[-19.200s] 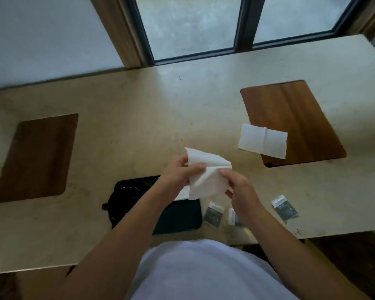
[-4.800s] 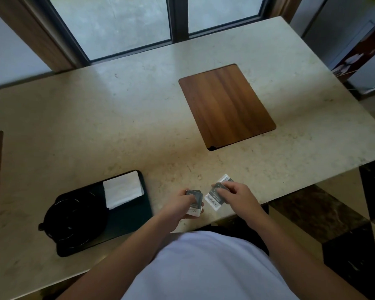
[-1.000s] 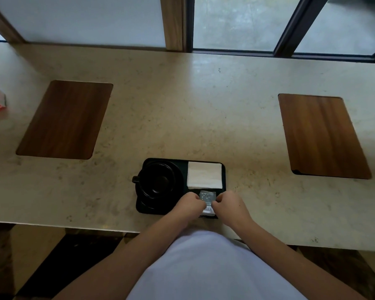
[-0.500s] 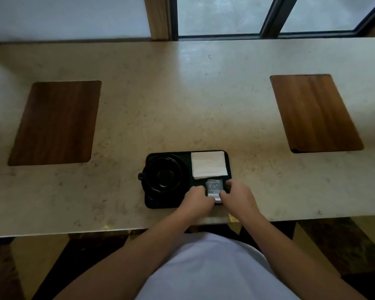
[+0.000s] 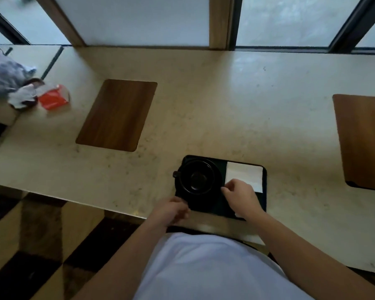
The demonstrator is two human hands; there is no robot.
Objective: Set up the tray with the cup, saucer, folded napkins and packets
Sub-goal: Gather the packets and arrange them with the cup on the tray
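Note:
A dark tray (image 5: 265,198) lies at the counter's near edge. A black cup (image 5: 196,179) stands on a black saucer (image 5: 217,169) in the tray's left half. A folded white napkin (image 5: 245,172) lies in the far right part. My left hand (image 5: 171,210) curls around the tray's near left corner. My right hand (image 5: 241,197) hovers over the tray's near right part, its fingertips pinched together at the napkin's near left corner. A pale bit of a packet (image 5: 238,215) peeks out under my right wrist; the other packets are hidden.
Two wooden inlays are set into the beige counter, one at the left (image 5: 117,114) and one at the right edge (image 5: 364,139). A red pack (image 5: 53,100) and a grey bundle (image 5: 4,76) lie far left. Windows run along the back.
My left hand has left the packets and gone to the tray's near left corner. My right hand has shifted up toward the napkin. The camera has swung left.

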